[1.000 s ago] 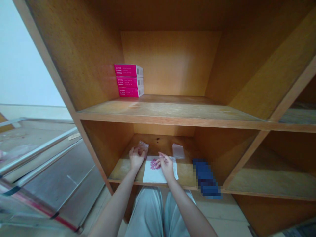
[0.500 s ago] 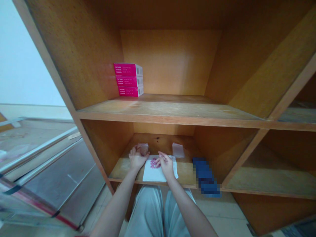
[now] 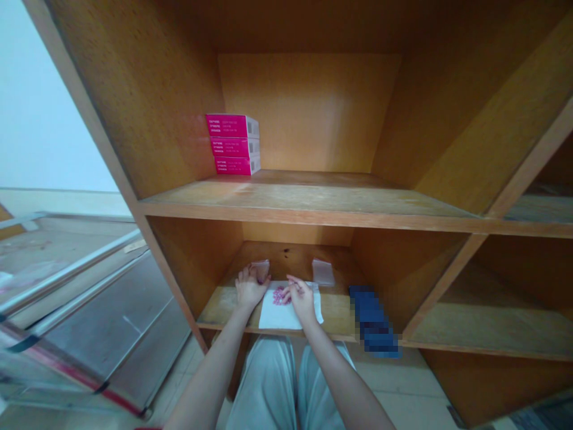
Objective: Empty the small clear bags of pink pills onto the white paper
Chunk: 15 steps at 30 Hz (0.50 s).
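Note:
On the lower shelf, my left hand (image 3: 250, 291) rests at the left of a white sheet (image 3: 273, 316). Its fingers and thumb sit around the near part of a small clear plastic bag (image 3: 262, 267), which shows a pinkish tint inside. A cluster of small pink pieces (image 3: 278, 295) lies on the sheet, partly covered by my right hand (image 3: 302, 298). The fingers of that hand are bent and drawn together above the pieces; anything between the fingertips is too small to make out. Another clear plastic bag (image 3: 323, 273) lies flat behind the sheet, to the right.
Several pink boxes (image 3: 233, 145) are stacked on the upper shelf (image 3: 313, 194). A blurred dark blue object (image 3: 373, 322) lies right of the sheet, over the lower shelf's front edge. A metal-framed glass case (image 3: 107, 322) stands at the left, and my knees are below the shelf.
The fingers of my left hand have shifted slightly and settled lower beside the plastic bag. My right hand stays nearly in place over the pink pieces.

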Each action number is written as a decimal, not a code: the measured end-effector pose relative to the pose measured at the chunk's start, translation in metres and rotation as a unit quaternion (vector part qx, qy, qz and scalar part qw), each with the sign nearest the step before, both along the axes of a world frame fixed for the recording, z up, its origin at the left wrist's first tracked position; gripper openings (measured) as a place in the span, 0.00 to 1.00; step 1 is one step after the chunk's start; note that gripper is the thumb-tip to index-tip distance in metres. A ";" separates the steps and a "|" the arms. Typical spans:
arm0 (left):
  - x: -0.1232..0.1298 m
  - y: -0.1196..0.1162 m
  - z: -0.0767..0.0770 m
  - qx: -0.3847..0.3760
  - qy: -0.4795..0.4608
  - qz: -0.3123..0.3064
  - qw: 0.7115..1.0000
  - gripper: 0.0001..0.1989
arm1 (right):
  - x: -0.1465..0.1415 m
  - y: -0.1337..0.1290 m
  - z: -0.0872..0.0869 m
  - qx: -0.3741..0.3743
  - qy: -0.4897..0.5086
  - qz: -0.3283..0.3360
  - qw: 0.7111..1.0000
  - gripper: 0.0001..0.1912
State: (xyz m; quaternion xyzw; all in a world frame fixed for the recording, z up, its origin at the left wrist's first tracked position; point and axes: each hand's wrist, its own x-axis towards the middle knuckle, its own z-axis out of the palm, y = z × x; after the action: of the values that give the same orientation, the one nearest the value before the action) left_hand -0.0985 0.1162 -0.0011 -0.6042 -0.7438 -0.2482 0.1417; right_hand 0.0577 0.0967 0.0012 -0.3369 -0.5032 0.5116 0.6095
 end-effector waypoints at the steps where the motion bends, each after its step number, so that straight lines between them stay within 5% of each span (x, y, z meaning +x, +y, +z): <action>1: 0.000 0.000 0.000 0.000 -0.003 -0.001 1.000 0.27 | 0.000 0.000 0.001 0.000 0.001 0.002 1.000 0.19; 15: 0.000 0.001 -0.004 0.013 -0.030 -0.058 0.998 0.24 | -0.001 0.000 -0.001 0.011 -0.004 -0.002 1.000 0.18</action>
State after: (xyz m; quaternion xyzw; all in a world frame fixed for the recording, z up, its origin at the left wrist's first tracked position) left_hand -0.0987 0.1176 -0.0048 -0.6366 -0.7082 -0.2838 0.1127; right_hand 0.0571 0.0964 0.0004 -0.3337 -0.5103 0.5036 0.6121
